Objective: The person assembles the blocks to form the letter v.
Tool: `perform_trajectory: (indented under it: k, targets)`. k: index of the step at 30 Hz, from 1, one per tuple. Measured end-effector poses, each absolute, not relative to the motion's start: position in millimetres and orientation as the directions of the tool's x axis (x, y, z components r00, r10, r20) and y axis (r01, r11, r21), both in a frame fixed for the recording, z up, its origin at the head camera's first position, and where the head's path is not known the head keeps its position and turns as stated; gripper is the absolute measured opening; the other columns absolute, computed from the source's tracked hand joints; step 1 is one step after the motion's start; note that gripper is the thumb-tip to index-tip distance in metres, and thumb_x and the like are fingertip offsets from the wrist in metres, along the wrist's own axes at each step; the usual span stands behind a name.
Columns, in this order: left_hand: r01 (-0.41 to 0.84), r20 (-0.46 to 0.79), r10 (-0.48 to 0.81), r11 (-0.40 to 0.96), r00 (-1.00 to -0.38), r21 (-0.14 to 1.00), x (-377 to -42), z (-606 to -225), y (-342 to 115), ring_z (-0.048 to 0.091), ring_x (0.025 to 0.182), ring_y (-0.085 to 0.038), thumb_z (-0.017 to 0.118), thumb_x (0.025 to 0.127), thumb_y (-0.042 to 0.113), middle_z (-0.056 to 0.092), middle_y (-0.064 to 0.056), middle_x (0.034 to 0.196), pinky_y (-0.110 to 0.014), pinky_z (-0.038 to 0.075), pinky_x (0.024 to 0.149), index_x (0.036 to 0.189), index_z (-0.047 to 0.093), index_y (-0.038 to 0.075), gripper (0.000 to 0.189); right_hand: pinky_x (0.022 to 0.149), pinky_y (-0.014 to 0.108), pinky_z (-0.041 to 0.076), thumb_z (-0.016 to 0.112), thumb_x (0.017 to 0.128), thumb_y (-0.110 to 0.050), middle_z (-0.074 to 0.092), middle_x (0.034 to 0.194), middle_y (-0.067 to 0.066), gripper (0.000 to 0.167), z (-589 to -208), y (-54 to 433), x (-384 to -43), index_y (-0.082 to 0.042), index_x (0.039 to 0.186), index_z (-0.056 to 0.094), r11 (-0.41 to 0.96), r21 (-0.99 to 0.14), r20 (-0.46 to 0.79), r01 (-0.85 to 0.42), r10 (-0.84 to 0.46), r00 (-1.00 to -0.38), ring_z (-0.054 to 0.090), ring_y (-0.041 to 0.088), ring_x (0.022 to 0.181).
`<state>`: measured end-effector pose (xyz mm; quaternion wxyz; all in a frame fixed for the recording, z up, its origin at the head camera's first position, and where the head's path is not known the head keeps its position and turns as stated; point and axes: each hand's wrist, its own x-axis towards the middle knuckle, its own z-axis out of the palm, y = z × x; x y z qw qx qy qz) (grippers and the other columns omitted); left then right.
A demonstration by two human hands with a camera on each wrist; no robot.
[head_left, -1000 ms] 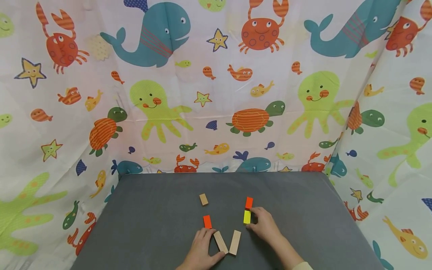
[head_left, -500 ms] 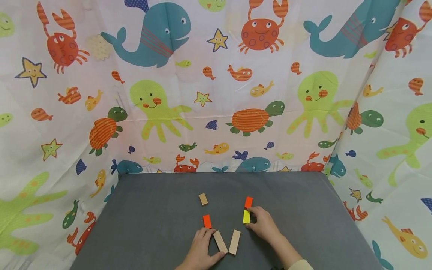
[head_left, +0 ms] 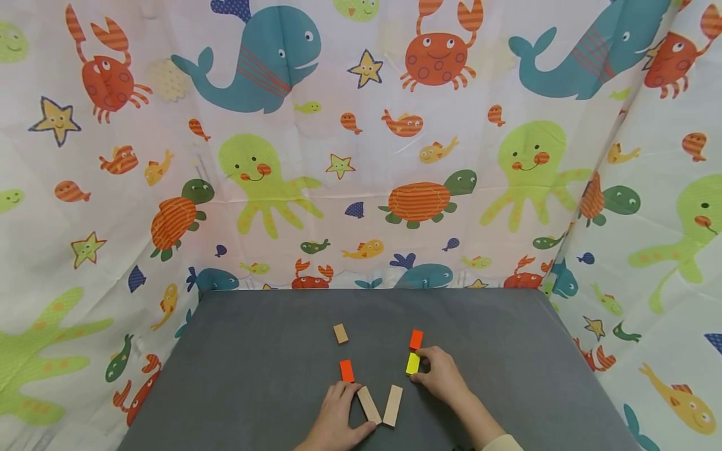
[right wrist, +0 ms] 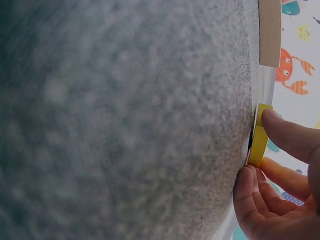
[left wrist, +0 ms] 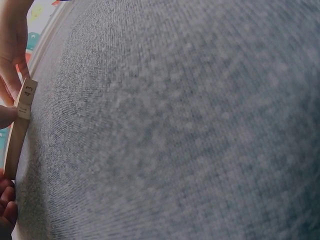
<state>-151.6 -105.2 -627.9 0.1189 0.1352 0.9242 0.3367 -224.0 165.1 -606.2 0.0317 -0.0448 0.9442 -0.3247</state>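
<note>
In the head view my left hand (head_left: 336, 418) holds a plain wooden block (head_left: 369, 405) lengthwise, thumb at its near end and fingers at its far end. A second plain block (head_left: 393, 406) meets it at the near end, making a V. Numbers show on both block ends in the left wrist view. My right hand (head_left: 442, 376) pinches a yellow block (head_left: 413, 364) between thumb and fingers; the right wrist view shows the yellow block (right wrist: 259, 145) low on the cloth. Just beyond it lies an orange-red block (head_left: 416, 339).
Another orange-red block (head_left: 346, 371) lies just past my left fingertips. Farther back is a short-looking plain block (head_left: 341, 333). Grey cloth covers the table (head_left: 254, 369). A curtain (head_left: 361, 188) printed with sea animals hangs behind and at both sides.
The yellow block has turned slightly in my right hand, its far end swinging a little to the right. My left hand and the other blocks stay in place.
</note>
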Motion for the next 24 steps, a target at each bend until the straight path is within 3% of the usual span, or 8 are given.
perform_trajectory:
  k: [7, 24]
  targets:
    - [0.161, -0.135, 0.323, 0.742, -0.937, 0.651, -152, -628, -104, 0.05, 0.108, -0.026, 0.075, 0.082, 0.06, 0.054, -0.005, 0.121, -0.054, 0.049, 0.093, 0.135, 0.056, 0.009, 0.076, 0.08, 0.041, 0.055, 0.093, 0.07, -0.021, 0.065, 0.105, 0.006, 0.057, -605, 166, -225, -0.005, 0.12, 0.071, 0.767, -0.641, -0.08, -0.026, -0.101, -0.992, 0.061, 0.017, 0.089]
    - [0.165, -0.131, 0.319, 0.749, -0.939, 0.642, -152, -627, -104, 0.049, 0.107, -0.024, 0.075, 0.081, 0.062, 0.054, -0.005, 0.122, -0.053, 0.048, 0.093, 0.135, 0.057, 0.01, 0.077, 0.079, 0.039, 0.055, 0.094, 0.069, -0.022, 0.065, 0.105, 0.005, 0.056, -599, 156, -218, -0.007, 0.118, 0.071, 0.724, -0.688, -0.06, -0.042, -0.114, -0.992, 0.061, 0.016, 0.088]
